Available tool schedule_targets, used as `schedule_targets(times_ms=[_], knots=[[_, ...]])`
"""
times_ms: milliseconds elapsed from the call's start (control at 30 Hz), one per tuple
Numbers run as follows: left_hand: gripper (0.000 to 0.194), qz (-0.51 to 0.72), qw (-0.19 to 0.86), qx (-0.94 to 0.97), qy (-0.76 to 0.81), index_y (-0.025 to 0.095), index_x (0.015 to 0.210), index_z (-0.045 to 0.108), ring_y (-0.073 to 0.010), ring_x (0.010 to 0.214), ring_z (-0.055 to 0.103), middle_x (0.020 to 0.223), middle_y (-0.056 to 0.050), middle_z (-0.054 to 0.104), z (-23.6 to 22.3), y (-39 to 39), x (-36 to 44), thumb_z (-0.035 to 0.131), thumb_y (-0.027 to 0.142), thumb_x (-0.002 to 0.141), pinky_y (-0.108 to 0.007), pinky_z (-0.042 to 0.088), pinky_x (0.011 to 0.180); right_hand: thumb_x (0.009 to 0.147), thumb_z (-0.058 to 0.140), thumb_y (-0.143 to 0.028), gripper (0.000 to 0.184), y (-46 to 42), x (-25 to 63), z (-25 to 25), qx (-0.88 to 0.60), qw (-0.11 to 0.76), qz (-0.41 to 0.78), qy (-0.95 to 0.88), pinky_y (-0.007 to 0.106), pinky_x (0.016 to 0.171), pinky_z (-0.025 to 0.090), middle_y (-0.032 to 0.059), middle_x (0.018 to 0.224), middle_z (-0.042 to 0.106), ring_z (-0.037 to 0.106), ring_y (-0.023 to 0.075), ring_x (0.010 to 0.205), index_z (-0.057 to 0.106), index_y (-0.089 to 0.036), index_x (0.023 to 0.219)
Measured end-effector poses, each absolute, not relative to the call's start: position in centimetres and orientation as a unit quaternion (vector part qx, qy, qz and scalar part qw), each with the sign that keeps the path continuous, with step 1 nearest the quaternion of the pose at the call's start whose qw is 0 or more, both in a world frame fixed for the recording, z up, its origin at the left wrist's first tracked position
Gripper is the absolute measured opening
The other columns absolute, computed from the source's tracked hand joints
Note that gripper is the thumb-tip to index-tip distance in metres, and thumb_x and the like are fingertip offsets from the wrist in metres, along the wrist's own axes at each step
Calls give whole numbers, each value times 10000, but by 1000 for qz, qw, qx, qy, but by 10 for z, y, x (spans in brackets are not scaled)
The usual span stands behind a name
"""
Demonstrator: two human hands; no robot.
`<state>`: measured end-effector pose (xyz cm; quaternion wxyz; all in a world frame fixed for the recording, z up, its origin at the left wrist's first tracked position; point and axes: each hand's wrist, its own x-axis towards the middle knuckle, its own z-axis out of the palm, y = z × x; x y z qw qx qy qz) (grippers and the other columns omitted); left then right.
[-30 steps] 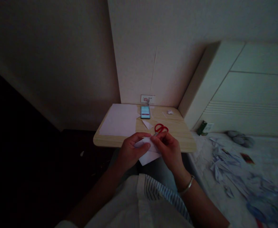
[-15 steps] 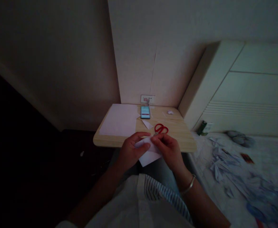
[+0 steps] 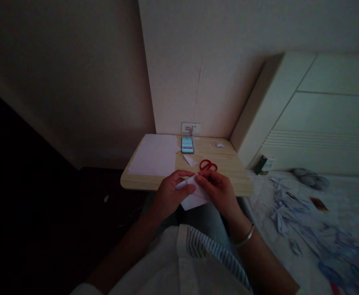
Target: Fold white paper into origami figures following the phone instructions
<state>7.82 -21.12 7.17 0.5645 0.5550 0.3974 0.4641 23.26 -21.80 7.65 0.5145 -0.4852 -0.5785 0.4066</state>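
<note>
My left hand (image 3: 168,197) grips the left side of a folded paper (image 3: 194,200) between thumb and fingers, while my right hand (image 3: 220,187) pinches its upper edge, holding it over my lap at the near edge of the desk (image 3: 236,178). Just beyond my right hand lie red-handled scissors (image 3: 208,165), with a scrap (image 3: 190,160) and lit phone (image 3: 187,145) farther back, and a white sheet (image 3: 154,154) to the left.

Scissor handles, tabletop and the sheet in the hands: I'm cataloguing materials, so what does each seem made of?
Scissor handles: probably plastic, judging by their even red colour; gloss is hard to tell.
Tabletop: wood or wood-look laminate, pale, with streaky grain.
Sheet: apparently paper, white and matte, thin with crisp straight edges.
</note>
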Motion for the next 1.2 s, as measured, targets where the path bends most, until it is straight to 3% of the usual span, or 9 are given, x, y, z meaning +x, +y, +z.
schedule_targets(times_ms=[167,500,733,1000,1200], knots=[[231,485,542,543,419,137,753,620,-100,612,527,680,3,623,73,-209,79,675,359,715,-211,401,582,778,630,-372,191,-217,232,78,-486,521,381,-589,238,511,372,-2,629,580,481,121,570,620,-187,732],[224,499,543,545,398,139,651,599,-81,544,459,567,36,546,77,-211,78,671,342,713,-202,348,540,835,568,-331,167,-223,228,82,-480,513,306,-642,231,503,363,-8,639,562,485,113,560,566,-184,755],[224,466,610,505,394,141,750,633,-101,600,529,668,13,629,79,-212,79,734,310,644,-216,403,590,858,540,-286,131,-224,231,83,-480,502,244,-677,243,544,379,0,676,573,504,126,597,547,-191,768],[294,450,598,528,402,152,902,655,-105,624,554,764,1,659,79,-213,79,732,252,637,-223,437,606,887,494,-278,112,-221,233,85,-487,464,235,-701,255,568,370,5,716,590,527,138,624,503,-206,802],[320,424,612,523,416,134,838,654,-116,592,545,709,-8,647,79,-212,77,760,317,598,-234,421,577,892,488,-273,103,-219,235,84,-474,460,241,-711,259,577,376,8,732,597,535,142,641,506,-210,813]])
